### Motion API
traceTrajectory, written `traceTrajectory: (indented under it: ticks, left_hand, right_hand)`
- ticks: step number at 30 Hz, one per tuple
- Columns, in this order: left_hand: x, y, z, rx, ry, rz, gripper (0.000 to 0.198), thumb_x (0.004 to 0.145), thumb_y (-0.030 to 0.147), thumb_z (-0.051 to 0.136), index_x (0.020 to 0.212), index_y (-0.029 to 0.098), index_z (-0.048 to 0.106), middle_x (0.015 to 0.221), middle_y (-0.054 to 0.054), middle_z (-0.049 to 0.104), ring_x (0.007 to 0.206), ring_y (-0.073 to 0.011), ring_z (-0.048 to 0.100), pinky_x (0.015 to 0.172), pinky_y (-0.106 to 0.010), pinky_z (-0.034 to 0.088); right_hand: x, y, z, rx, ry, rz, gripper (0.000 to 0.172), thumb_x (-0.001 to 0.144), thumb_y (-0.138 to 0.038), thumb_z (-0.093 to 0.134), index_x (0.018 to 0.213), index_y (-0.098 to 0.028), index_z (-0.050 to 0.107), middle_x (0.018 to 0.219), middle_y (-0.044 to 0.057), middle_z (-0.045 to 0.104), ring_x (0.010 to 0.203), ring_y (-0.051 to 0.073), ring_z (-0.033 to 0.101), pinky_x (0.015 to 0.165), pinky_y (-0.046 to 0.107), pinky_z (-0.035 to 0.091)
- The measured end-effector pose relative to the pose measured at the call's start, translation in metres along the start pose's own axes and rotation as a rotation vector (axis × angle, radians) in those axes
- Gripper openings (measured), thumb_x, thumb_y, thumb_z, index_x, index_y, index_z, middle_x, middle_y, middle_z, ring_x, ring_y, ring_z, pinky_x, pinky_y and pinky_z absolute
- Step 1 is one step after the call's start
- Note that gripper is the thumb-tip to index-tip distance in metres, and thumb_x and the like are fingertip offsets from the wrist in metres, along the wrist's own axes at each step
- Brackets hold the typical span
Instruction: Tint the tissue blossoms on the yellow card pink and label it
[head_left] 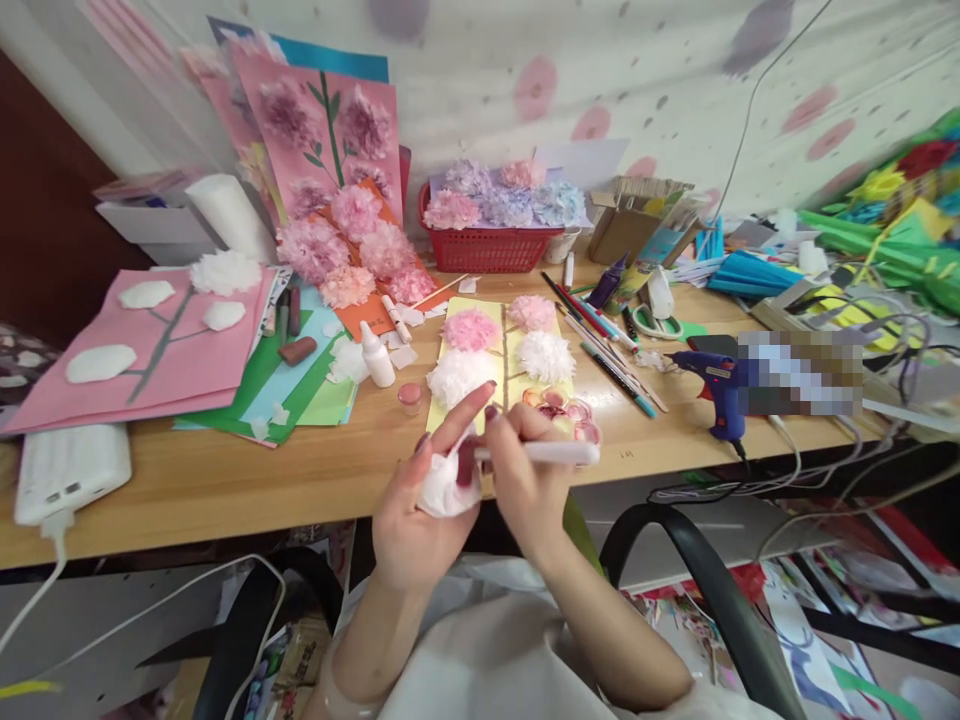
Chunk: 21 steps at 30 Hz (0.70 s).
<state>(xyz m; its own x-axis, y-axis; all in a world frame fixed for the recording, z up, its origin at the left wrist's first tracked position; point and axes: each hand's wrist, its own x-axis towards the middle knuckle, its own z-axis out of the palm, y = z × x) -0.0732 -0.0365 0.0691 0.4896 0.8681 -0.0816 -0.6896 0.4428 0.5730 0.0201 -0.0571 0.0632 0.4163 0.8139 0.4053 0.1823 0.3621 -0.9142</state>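
A white tissue-paper wad (439, 490) is cradled in my left hand (421, 530), whose fingers curve round it with the index finger stretched out. My right hand (525, 480) pinches a brush with a thick white handle (559, 453). Its dark reddish bristles (466, 462) press against the wad. Just beyond my hands lies a yellow card (506, 400) bearing pink pompom flowers (471, 330) and white ones (545, 356). A palette of round colour pans (581, 418) sits at the card's near right corner, partly behind the right hand.
Left of the card stand a white glue bottle (376, 358) and a small pink-topped jar (409, 397). A blue glue gun (720, 385) is at right, past pens and pencils (619, 375). A red basket (491, 250) of paper flowers stands behind. Pink card (187, 345) lies at left.
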Motion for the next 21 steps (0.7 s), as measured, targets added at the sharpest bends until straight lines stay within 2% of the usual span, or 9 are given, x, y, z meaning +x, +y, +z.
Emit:
traceTrajectory:
  ticks: [1,3,6,10,15,17,20,21]
  left_hand:
    - [0.0,0.0,0.0,0.014,0.02,0.01,0.049,0.091,0.047,0.053,0.127,0.018,0.068,0.133,-0.007,0.065,0.12,-0.0215,0.059,0.101,-0.027,0.046]
    - [-0.001,-0.002,0.002,0.047,0.046,0.015,0.05,0.089,0.049,0.057,0.13,0.022,0.066,0.135,-0.006,0.064,0.129,-0.0236,0.054,0.106,-0.03,0.044]
    - [-0.003,-0.006,0.004,0.07,0.069,0.047,0.048,0.09,0.049,0.058,0.131,0.025,0.065,0.141,-0.002,0.061,0.14,-0.0237,0.045,0.109,-0.03,0.042]
    - [-0.003,-0.011,0.003,0.088,0.082,0.076,0.041,0.092,0.046,0.057,0.129,0.029,0.067,0.144,0.002,0.059,0.146,-0.0196,0.037,0.111,-0.025,0.041]
    - [0.002,-0.011,-0.002,0.073,0.117,0.111,0.044,0.09,0.05,0.059,0.13,0.032,0.066,0.149,0.002,0.054,0.147,-0.021,0.036,0.113,-0.027,0.04]
    - [0.005,-0.009,0.0,0.079,0.124,0.103,0.045,0.09,0.051,0.059,0.13,0.033,0.066,0.148,0.002,0.054,0.147,-0.0225,0.036,0.114,-0.03,0.039]
    - [0.007,-0.006,0.004,0.073,0.12,0.097,0.042,0.092,0.05,0.056,0.128,0.032,0.067,0.146,0.001,0.056,0.145,-0.0234,0.038,0.116,-0.032,0.036]
    - [0.007,-0.005,0.006,0.059,0.113,0.11,0.043,0.091,0.049,0.056,0.128,0.031,0.067,0.145,0.0,0.057,0.143,-0.0239,0.041,0.115,-0.033,0.037]
  right_hand:
    - [0.0,0.0,0.0,0.004,-0.048,-0.012,0.038,0.088,-0.019,0.052,0.056,-0.022,0.032,0.05,-0.007,0.037,0.045,0.008,0.03,0.042,0.024,0.025]
    - [0.002,-0.001,0.001,-0.002,-0.13,-0.03,0.04,0.089,-0.019,0.052,0.055,-0.022,0.031,0.049,-0.006,0.036,0.044,0.007,0.028,0.041,0.024,0.024]
    - [0.005,-0.002,0.003,-0.037,0.077,-0.041,0.041,0.089,-0.018,0.053,0.054,-0.022,0.031,0.047,-0.007,0.034,0.043,0.007,0.028,0.041,0.024,0.025]
    - [0.004,0.0,0.004,-0.056,0.0,-0.086,0.04,0.086,-0.017,0.056,0.055,-0.022,0.033,0.047,-0.007,0.036,0.042,0.007,0.029,0.041,0.025,0.022]
    - [0.0,0.005,0.006,0.013,-0.04,-0.04,0.041,0.089,-0.021,0.055,0.055,-0.021,0.032,0.047,-0.006,0.038,0.042,0.008,0.031,0.041,0.024,0.024]
    - [-0.001,0.005,0.007,0.06,0.027,-0.012,0.041,0.09,-0.021,0.051,0.055,-0.022,0.031,0.045,-0.006,0.038,0.041,0.008,0.03,0.04,0.024,0.024]
    - [-0.002,0.005,0.008,0.045,-0.051,-0.04,0.043,0.09,-0.023,0.053,0.054,-0.022,0.03,0.046,-0.006,0.038,0.042,0.009,0.032,0.041,0.025,0.027]
    - [-0.002,0.005,0.009,0.04,-0.027,-0.028,0.043,0.087,-0.025,0.057,0.053,-0.023,0.031,0.045,-0.006,0.037,0.041,0.009,0.031,0.04,0.025,0.025]
